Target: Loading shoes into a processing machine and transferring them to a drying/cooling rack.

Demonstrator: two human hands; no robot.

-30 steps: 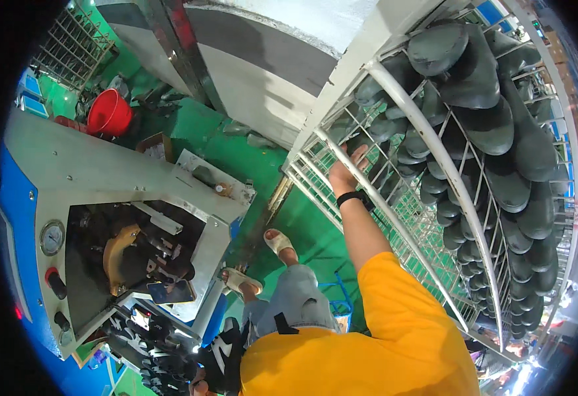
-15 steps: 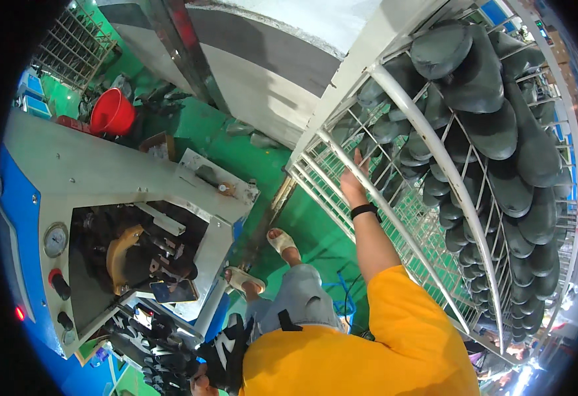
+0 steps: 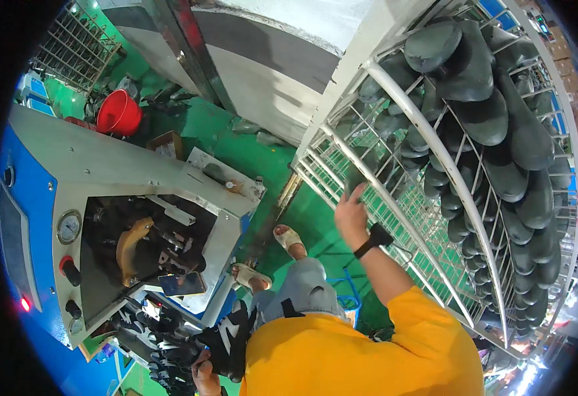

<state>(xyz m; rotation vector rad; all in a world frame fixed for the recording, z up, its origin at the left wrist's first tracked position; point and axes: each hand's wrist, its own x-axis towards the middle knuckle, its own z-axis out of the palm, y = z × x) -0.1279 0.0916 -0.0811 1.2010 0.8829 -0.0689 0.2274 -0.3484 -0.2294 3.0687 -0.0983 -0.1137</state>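
Your left hand (image 3: 204,375) has its fingers curled round the edge of a black-and-white shoe upper (image 3: 229,340), tucked against your side, probably so one hand is enough to steady it. It looks soft and flexible, smooth black with pale, sharp-edged shapes. Your right hand (image 3: 350,218) is just outside the left edge of the wire rack (image 3: 393,91); thumb and fingers seem pinched on one end of a dark piece (image 3: 353,177), rounded and matt, which overlaps the rack's outer rail. Blur hides how much of it lies in your palm.

Inside the rack, dark shoe-shaped forms (image 3: 477,119) stand slanted in overlapping rows, toes outward past the rails, likely so they pack close yet each can be reached. They look hard and smooth, slightly scuffed; the rails are round, white-painted bars.

To your left, more black-and-white uppers (image 3: 160,350) lie bunched below the front edge of the machine (image 3: 150,158), within easy reach. In its opening sits a curved, tan-coloured part (image 3: 128,254), with a flat dark rectangle (image 3: 182,284) at the front edge.
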